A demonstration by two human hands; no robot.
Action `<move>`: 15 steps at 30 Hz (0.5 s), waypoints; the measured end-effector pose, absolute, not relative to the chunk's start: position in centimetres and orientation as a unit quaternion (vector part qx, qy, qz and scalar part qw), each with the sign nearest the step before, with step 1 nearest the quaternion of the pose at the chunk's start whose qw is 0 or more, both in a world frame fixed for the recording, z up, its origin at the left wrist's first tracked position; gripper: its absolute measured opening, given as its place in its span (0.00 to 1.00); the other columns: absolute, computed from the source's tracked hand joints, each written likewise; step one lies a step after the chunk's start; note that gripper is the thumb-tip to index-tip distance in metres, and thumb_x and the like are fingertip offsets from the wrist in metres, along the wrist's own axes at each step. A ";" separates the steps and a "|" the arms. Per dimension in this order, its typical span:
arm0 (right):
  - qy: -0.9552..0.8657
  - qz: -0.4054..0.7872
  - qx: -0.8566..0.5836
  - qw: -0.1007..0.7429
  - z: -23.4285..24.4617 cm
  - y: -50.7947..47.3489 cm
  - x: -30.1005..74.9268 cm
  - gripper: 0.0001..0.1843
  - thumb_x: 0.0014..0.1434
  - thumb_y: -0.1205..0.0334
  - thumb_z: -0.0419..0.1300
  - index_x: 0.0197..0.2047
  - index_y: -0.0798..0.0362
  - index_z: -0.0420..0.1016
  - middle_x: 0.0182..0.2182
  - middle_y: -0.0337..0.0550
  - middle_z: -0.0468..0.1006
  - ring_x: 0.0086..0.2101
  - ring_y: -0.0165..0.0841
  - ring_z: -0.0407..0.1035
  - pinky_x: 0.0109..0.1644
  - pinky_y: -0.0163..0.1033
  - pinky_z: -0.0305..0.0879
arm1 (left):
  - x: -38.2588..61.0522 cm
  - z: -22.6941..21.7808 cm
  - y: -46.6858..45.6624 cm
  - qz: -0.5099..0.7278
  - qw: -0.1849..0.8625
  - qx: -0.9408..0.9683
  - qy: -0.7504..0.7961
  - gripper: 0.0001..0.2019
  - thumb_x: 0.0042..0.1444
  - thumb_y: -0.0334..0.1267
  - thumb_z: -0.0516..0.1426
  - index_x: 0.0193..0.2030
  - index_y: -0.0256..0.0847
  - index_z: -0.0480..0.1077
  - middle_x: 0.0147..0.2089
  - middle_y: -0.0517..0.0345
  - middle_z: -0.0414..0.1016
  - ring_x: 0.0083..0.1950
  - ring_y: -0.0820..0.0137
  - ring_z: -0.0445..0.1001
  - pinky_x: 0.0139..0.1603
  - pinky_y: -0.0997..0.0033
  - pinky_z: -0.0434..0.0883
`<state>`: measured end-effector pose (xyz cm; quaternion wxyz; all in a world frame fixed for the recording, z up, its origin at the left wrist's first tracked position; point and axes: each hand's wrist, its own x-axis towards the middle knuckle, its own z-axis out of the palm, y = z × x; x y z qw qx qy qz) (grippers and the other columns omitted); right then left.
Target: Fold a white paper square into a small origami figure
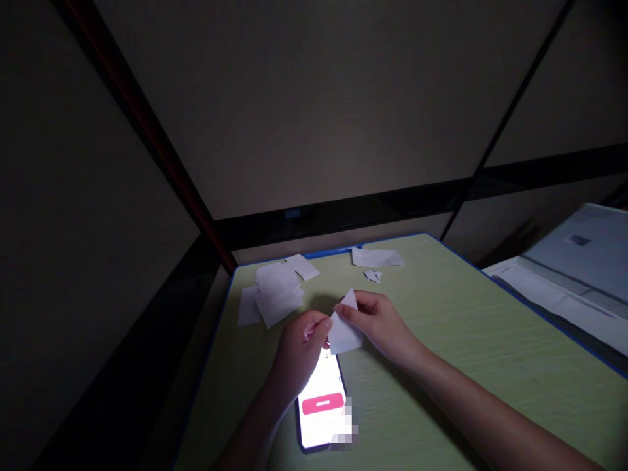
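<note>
A small white sheet of paper (pixel 346 335), partly folded to a point at its top, is held up between my two hands. My left hand (pixel 305 340) pinches its left edge between thumb and fingers. On the other side, my right hand (pixel 380 320) grips the upper right part, thumb in front and fingers behind. Below the paper lies a phone (pixel 318 428) with a brightly lit screen showing a red bar; my left hand and the paper hide its upper part.
Several loose white paper sheets (pixel 279 291) overlap at the table's back left. A folded scrap (pixel 373 276) and a long paper piece (pixel 377 257) lie at the back. The green table (pixel 466 327) has a blue edge against the wall. A pale cabinet-like object (pixel 583 255) stands at right.
</note>
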<state>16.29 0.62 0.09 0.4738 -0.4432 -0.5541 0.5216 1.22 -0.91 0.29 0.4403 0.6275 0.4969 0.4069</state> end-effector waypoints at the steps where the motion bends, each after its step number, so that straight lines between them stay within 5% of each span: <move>1: -0.557 0.527 -0.438 0.469 0.1 0.6 16.3 0.11 0.50 0.57 0.59 0.27 0.58 0.70 0.21 0.37 0.68 0.21 0.25 0.61 0.22 0.31 0.55 | 1.2 0.3 -0.9 0.407 0.436 0.630 0.497 0.09 0.53 0.37 0.51 0.24 0.37 0.65 0.20 0.63 0.65 0.24 0.73 0.66 0.26 0.76 0.62; 15: -0.561 0.535 -0.433 0.460 0.4 0.2 15.8 0.07 0.47 0.62 0.60 0.25 0.58 0.71 0.19 0.36 0.69 0.20 0.26 0.61 0.23 0.32 0.56 | 1.1 -0.1 -0.9 0.413 0.387 0.653 0.504 0.07 0.52 0.37 0.53 0.27 0.37 0.67 0.23 0.61 0.69 0.26 0.73 0.68 0.27 0.76 0.64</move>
